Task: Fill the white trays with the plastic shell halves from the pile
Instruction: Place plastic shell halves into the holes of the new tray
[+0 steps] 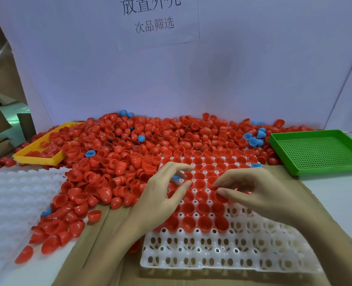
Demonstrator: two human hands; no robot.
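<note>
Pile [150,141] sprawls beyond and left of your tray [222,250]; far rows filled, near rows bare. Left hand [160,195] hovers over the tray's left edge, fingers loosely spread, holding nothing I can make out. Right hand [251,188] pinches at a shell [218,196] mid-tray; whether it's gripped, can't tell. Loose shells lie just left, nearest your left hand.

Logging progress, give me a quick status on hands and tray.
Left hand open over white tray. Right hand pinching red shell. Far rows filled, near rows empty. Nothing blocking.
</note>
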